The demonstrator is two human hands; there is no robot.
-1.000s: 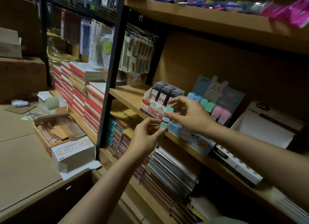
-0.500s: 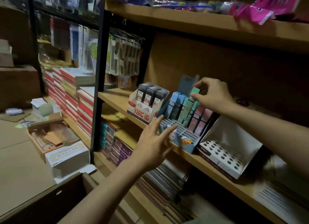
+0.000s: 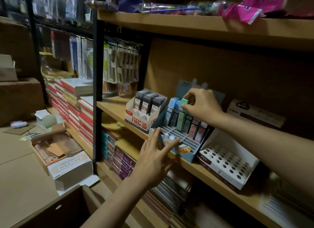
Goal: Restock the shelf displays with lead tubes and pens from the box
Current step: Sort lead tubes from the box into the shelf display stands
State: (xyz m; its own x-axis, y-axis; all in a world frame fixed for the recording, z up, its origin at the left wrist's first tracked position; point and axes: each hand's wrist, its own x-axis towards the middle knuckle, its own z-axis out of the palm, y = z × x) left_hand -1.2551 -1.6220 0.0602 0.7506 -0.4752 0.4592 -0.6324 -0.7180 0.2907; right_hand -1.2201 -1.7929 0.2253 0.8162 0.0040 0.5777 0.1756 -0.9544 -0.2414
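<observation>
Pinching the top of a green lead tube (image 3: 182,114) between thumb and fingertips, the right hand (image 3: 201,104) holds it upright in the back row of the blue display tray (image 3: 184,150), between blue tubes (image 3: 172,110) and pink tubes (image 3: 197,130). At the tray's front edge the left hand (image 3: 153,157) has its fingers spread and straight, its fingertips touching the front wall. Just beside the tray stands a white display of dark tubes (image 3: 145,108).

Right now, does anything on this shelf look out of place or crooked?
The green lead tube stands taller than the blue and pink tubes in the blue display tray; the right hand pinches its top, so it isn't fully seated. Nothing looks spilled or damaged.
</observation>
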